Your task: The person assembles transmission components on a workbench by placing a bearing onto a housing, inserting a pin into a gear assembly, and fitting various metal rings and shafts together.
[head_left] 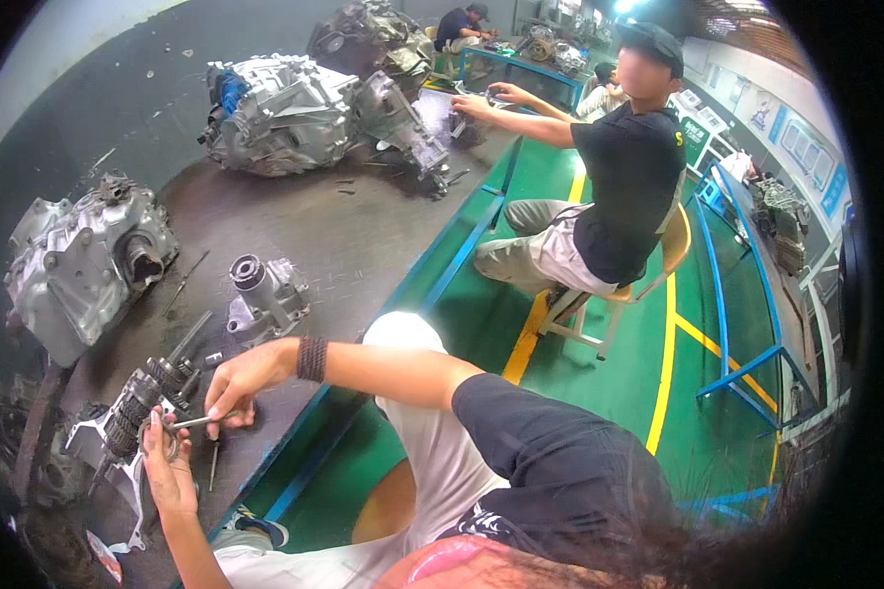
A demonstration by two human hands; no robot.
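My left hand (167,471) holds a small metal ring (163,439) at the end of a dark gear shaft (145,398) that lies in a grey housing (93,442) at the bench's near left. My right hand (238,381), with a dark beaded band on the wrist, grips a thin metal tool (194,422) whose tip meets the ring. Both hands work close together over the gear stack.
Grey gearbox casings (83,260) (280,113) and a smaller housing (263,294) stand on the dark bench (363,226). A loose pin (213,464) lies by my hands. Another person (609,187) sits on a stool to the right over a green floor (717,393).
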